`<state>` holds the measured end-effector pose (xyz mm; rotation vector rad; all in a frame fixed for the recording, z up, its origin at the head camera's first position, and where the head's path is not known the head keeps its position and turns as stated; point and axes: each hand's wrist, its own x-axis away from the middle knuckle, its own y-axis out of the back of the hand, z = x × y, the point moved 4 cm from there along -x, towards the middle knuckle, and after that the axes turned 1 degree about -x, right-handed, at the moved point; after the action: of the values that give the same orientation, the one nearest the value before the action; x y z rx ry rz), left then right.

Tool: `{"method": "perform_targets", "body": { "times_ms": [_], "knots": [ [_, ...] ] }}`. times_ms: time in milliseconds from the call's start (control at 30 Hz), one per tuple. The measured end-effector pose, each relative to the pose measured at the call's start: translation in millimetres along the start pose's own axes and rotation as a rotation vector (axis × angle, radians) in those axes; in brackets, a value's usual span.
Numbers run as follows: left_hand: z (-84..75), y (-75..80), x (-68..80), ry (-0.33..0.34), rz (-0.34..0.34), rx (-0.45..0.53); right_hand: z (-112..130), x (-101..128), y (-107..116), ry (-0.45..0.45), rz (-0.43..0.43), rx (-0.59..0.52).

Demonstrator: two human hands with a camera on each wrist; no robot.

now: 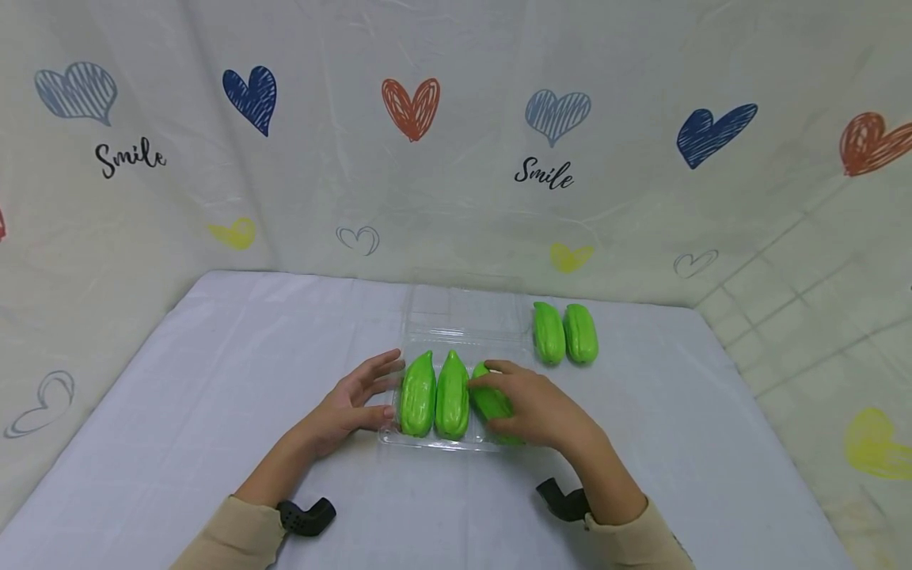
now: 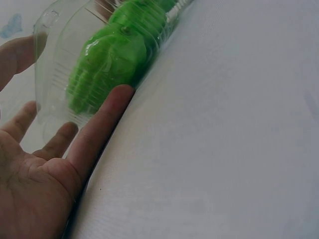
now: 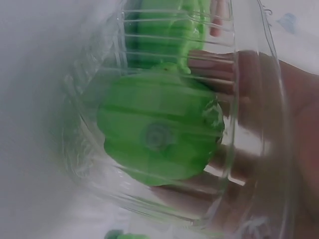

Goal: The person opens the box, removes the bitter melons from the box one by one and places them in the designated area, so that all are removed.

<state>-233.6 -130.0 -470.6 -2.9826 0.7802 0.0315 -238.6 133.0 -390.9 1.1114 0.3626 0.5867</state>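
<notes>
A clear plastic clamshell box [image 1: 435, 445] lies on the table with its lid [image 1: 463, 313] swung back. Two bright green ridged gourds, a left one [image 1: 418, 400] and a middle one [image 1: 452, 400], lie side by side in it. My right hand [image 1: 541, 408] holds a third gourd [image 1: 490, 401], slightly tilted, at the box's right end; its fingers bend over the gourd, seen through the clear wall in the right wrist view. My left hand [image 1: 349, 405] rests against the box's left side with fingers spread, its thumb [image 2: 107, 117] by the lower wall in the left wrist view.
Two more green gourds, one [image 1: 549, 332] beside the other [image 1: 581, 334], lie on the table just right of the lid. A white cloth [image 1: 285, 340] covers the table. Behind it hangs a sheet [image 1: 463, 182] printed with hearts.
</notes>
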Motion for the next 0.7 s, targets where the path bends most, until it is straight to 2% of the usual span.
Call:
{"method": "perform_targets", "body": {
  "times_ms": [267,700],
  "knots": [
    [0.4,0.2,-0.2,-0.008,0.000,0.001,-3.4,0.6,5.9,0.034,-0.039,-0.018],
    [-2.0,-0.6,0.6,-0.010,-0.004,-0.013,-9.8,3.2,18.4,0.039,-0.097,-0.082]
  ]
}}
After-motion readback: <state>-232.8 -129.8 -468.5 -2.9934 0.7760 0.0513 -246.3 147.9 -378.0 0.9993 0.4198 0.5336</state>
